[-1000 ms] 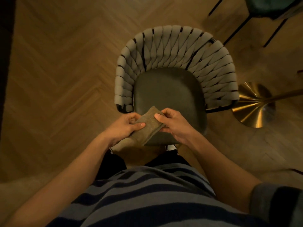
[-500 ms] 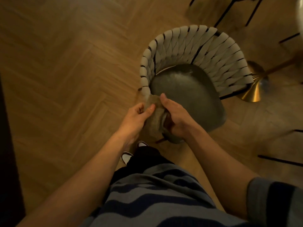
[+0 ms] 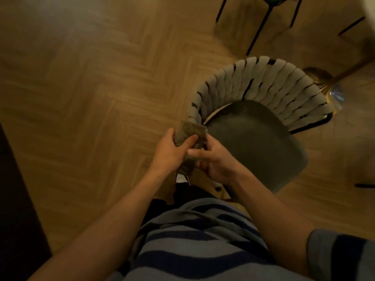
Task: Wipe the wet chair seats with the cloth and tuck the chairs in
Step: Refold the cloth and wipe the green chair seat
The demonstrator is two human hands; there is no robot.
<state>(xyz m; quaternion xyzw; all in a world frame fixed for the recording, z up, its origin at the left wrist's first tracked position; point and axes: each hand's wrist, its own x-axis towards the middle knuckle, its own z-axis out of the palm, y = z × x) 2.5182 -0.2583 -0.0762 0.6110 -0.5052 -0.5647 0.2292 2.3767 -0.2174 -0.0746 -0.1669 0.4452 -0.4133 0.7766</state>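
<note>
The cloth (image 3: 189,131) is held in both hands in front of the body, above the floor just left of the near-left corner of the chair seat (image 3: 255,145). The left hand (image 3: 169,154) is closed round its left side, thumb laid across the top; the right hand (image 3: 215,161) is curled on its lower right part, so each grip is fastened on the cloth, which appears to be being folded or bunched. The cloth is not on the seat, and whether the dark seat is wet or dry cannot be told. The chair (image 3: 261,88) stands out on the wooden floor, not tucked in. A second chair (image 3: 263,19) is partly seen at the far edge. Tucking in is judged to remain, and probably wiping too.
</note>
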